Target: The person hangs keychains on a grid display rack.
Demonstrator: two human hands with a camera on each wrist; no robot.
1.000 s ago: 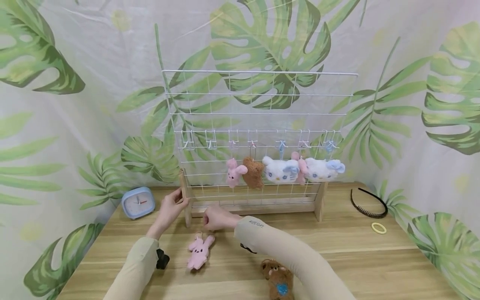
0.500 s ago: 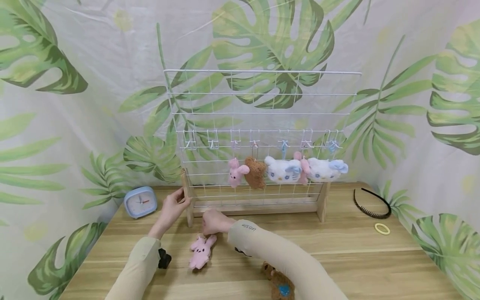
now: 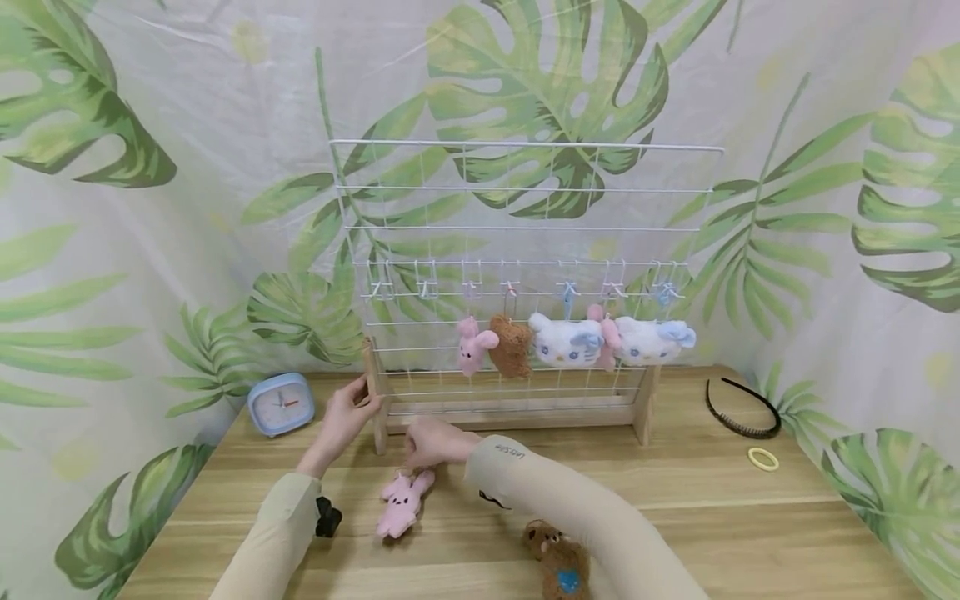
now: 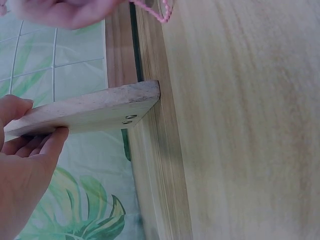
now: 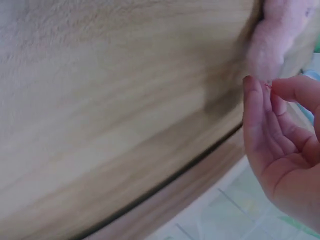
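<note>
My left hand [image 3: 347,414] grips the left wooden upright [image 4: 90,107] of a white wire-grid rack [image 3: 525,227], fingers on one face and thumb on the other. A pink bunny plush keychain [image 3: 401,505] lies face up on the table before the rack. At its top, my right hand [image 3: 438,442] pinches the small pink ball chain [image 4: 163,18] between thumb and fingertips. In the right wrist view part of the plush body [image 5: 270,47] shows just beyond those fingertips. A brown bear plush [image 3: 558,565] with a blue patch lies beside my right sleeve, partly covered by it.
From the rack's hooks hang a pink bunny [image 3: 473,346], a brown plush [image 3: 510,343] and white cat-like plushies [image 3: 567,342]. A blue clock [image 3: 281,404] stands at left. A black headband [image 3: 757,431] and a yellow ring [image 3: 762,459] lie at right.
The right forearm has swung slightly left and partly back, and the bear plush beside it has tilted a little. The left hand keeps its hold on the upright. The camera view has shifted slightly.
</note>
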